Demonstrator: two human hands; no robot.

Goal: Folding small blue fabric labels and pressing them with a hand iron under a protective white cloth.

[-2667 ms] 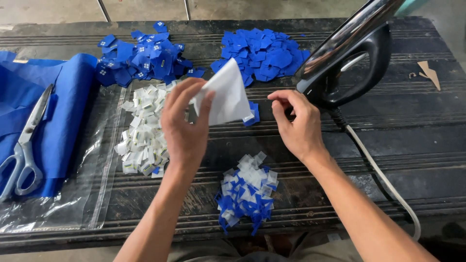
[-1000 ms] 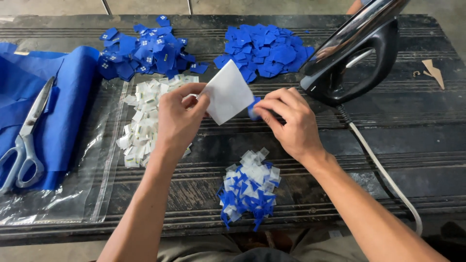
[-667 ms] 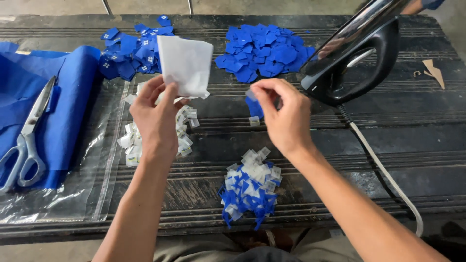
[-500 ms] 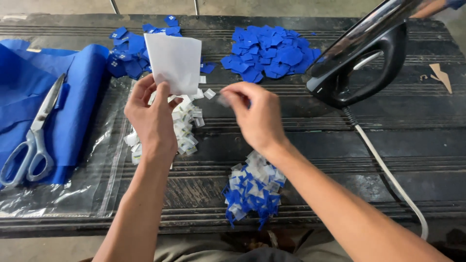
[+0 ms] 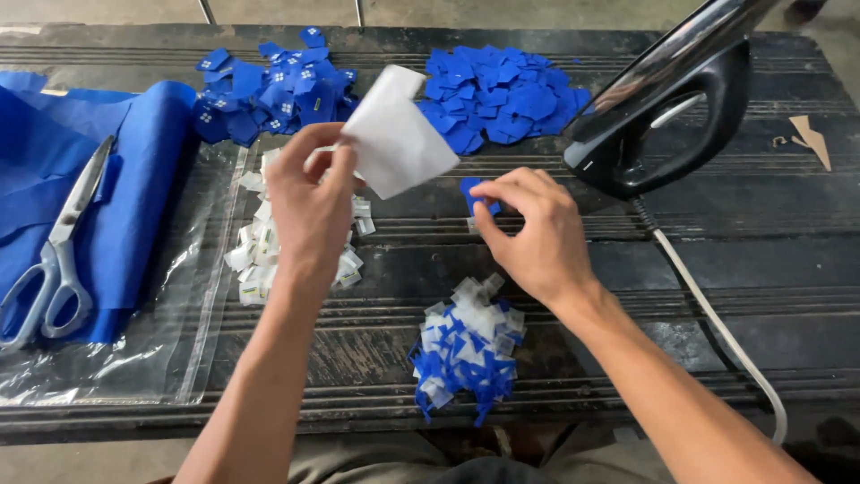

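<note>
Dark slatted worktable (image 5: 770, 269). Left hand (image 5: 309, 211), fingers closed, holds a white paper sheet (image 5: 394, 134) raised mid-table. Right hand (image 5: 533, 233) pinches a small blue fabric piece (image 5: 472, 188) against the table. Nearby: white tags (image 5: 255, 255), mixed pile (image 5: 466, 345) at the near edge, iron (image 5: 667, 99), scissors (image 5: 58, 246) on blue cloth (image 5: 134, 179), clear plastic bag (image 5: 116, 358), contents indistinct.
</note>
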